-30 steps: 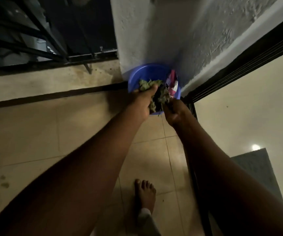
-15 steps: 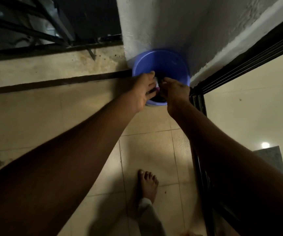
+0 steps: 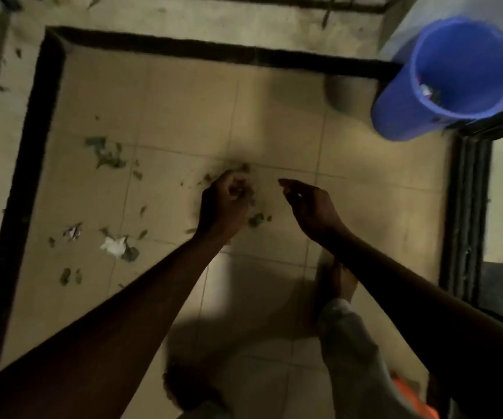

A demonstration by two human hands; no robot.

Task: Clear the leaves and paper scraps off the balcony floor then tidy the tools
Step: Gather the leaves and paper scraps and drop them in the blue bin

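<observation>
Head view, looking down on a tiled balcony floor [image 3: 183,101] in dim light; the frame is blurred.

Left hand [image 3: 226,204]: low over the middle of the floor, fingers curled inward round a few leaves [image 3: 241,192], which show as green bits at the fingertips. How firmly they are held cannot be told.

Right hand [image 3: 307,204]: just beside the left and apart from it, palm turned inward, fingers loosely bent, holding nothing that can be seen.

More leaves lie scattered on the tiles: one just below and between the hands, a larger cluster well to the left, single bits further out towards the dark border strip [image 3: 183,45] and beyond it on the ledge.

Paper scraps: a crumpled white piece [image 3: 113,244] lies left of the left forearm, touching a leaf; a smaller pale piece [image 3: 73,231] lies near it, further left.

Bucket [image 3: 401,116]: blue, in the far right corner by the wall and the door track [image 3: 464,207], well apart from the hands. Some litter [image 3: 428,92] shows at its bottom.

A bare foot [image 3: 339,282] stands under the right forearm.
</observation>
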